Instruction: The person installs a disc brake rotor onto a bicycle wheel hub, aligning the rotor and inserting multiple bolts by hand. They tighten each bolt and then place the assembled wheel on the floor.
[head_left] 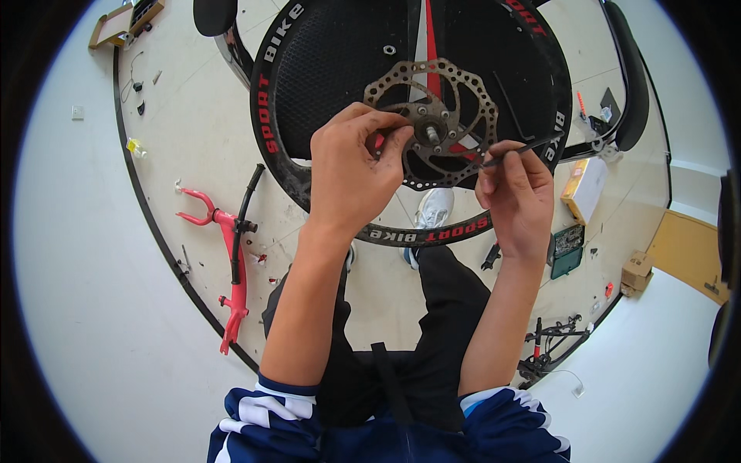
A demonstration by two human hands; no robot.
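Observation:
A black bicycle wheel (320, 73) with a solid disc face lies flat in front of me. On its centre sits a metal brake rotor (400, 75), held by several small bolts around the hub axle (432, 134). My left hand (359, 158) is closed in a pinch at the hub's left side; whatever its fingertips hold is hidden. Between the fingers of my right hand (519, 189) is a thin dark hex key (532, 145), raised over the wheel's right side. A second, L-shaped hex key (505, 100) rests on the wheel, and a nut (389, 49) lies near its top.
Padded armrests (633, 85) flank the wheel. A pink bike frame (235, 262) lies on the floor at left. To the right are a white-and-yellow box (584, 189), a green case (567, 251), a cardboard box (637, 272) and dark bike parts (552, 343).

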